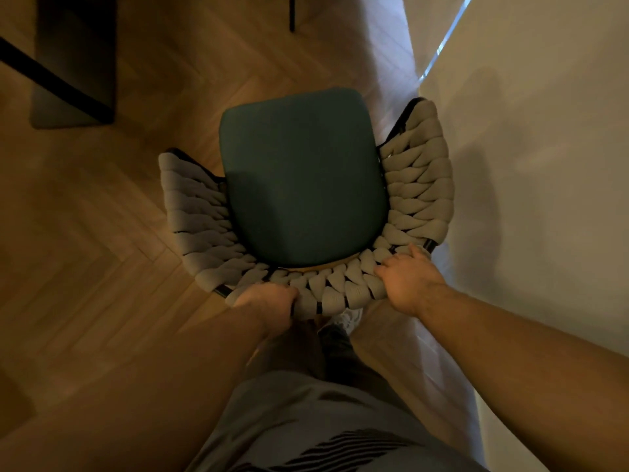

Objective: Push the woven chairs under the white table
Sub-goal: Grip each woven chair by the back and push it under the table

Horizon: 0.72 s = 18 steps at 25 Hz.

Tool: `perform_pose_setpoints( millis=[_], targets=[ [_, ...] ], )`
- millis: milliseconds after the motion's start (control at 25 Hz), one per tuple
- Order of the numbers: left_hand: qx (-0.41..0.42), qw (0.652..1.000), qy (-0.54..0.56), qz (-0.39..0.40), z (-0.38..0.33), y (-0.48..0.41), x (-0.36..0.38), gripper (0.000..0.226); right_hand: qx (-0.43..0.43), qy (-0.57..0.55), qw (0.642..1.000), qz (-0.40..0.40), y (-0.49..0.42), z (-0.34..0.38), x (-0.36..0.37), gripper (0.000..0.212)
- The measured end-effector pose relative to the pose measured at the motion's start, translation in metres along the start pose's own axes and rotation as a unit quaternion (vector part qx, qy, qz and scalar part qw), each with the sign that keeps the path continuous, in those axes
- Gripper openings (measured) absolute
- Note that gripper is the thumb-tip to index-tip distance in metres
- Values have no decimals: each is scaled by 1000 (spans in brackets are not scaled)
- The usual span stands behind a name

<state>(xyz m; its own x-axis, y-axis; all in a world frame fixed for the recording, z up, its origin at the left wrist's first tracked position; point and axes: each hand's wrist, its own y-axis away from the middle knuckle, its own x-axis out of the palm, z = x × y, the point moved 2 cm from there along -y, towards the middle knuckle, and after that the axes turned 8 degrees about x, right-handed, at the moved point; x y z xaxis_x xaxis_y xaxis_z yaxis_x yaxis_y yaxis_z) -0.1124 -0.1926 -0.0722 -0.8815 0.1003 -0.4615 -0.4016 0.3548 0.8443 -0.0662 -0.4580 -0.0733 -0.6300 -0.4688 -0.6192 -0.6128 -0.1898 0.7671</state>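
Clasping the curved top of the woven chair (306,206) from behind, the person has both bare forearms stretched forward and down. The left grip (269,301) is clenched round the back-left part of the thick, pale braided backrest (420,185), its fingers curled over the rim. The right grip (406,281) grasps the back-right part of the same rim, with its fingers lying over the braids and the thumb stretched along the top. The two are apart, with a run of braid between them. A teal seat cushion (299,151) fills the chair's seat, and the braided band wraps round it on the left, back and right. The chair is over the herringbone wood floor (102,233), close to the floor's right edge, where a pale flat surface (544,165) rises; whether that surface is the white table cannot be told. The chair's right arm is just beside it, and contact cannot be judged. The chair's legs are hidden, so whether they rest on the floor cannot be told. Toward the floor's far-left corner stands dark furniture with a black bar (51,76). Below the backrest a white shoe (350,318) shows, and nearer the camera grey clothing with black stripes (323,437).
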Motion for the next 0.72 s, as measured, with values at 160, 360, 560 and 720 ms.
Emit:
perform_pose_setpoints(
  millis=[160, 360, 560, 720],
  targets=[
    [15, 1000, -13, 12, 21, -5, 6, 42, -17, 53, 998, 20, -20, -4, -3, 42],
    [39, 998, 22, 37, 23, -7, -4, 36, -26, 72, 996, 41, -24, -4, -12, 44],
    [76, 996, 40, 35, 29, -3, -18, 33, -16, 61, 997, 40, -22, -11, -24, 47],
    [100, 994, 26, 22, 32, -5, -28, 31, -18, 54, 997, 47, -25, -21, -32, 52]
  ],
)
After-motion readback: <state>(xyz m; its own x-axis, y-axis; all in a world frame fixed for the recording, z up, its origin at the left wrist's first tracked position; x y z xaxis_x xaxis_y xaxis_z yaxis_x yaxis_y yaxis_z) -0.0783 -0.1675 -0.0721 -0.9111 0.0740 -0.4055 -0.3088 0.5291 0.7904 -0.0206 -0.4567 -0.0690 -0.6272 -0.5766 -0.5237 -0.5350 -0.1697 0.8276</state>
